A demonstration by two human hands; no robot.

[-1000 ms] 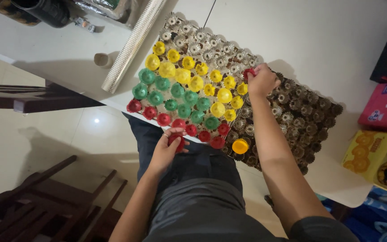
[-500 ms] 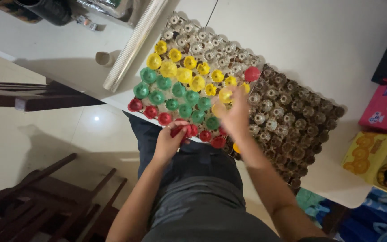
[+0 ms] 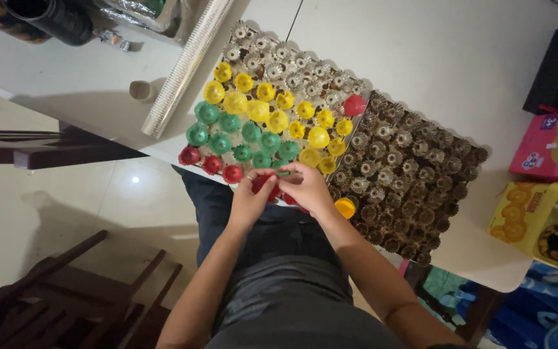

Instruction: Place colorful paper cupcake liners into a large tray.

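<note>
Both hands meet at the near edge of the light mould tray (image 3: 295,61), right over the red row. Left hand (image 3: 248,201) is curled around a small clump of red cups (image 3: 264,183), holding them. Right hand (image 3: 306,187) pinches fingertips at that same clump; looks like it grips one cup, but the fingers hide the exact contact.

Progress on the light mould tray: yellow cups (image 3: 258,110) fill a band across the middle, green cups (image 3: 230,123) sit nearer the person than that band, three red cups (image 3: 212,165) line the near-left edge. One stray red cup (image 3: 354,105) sits at the tray's far-right edge. The far rows of the tray hold bare fluted moulds (no coloured cups there).

Right of the light tray, touching it, a dark mould tray (image 3: 414,161) is wholly uncapped except an orange cup (image 3: 345,207) at its near-left corner. So judged roughly half the light tray is done, the dark one barely started.

Left of the light tray lies a silver foil roll (image 3: 187,64).
</note>
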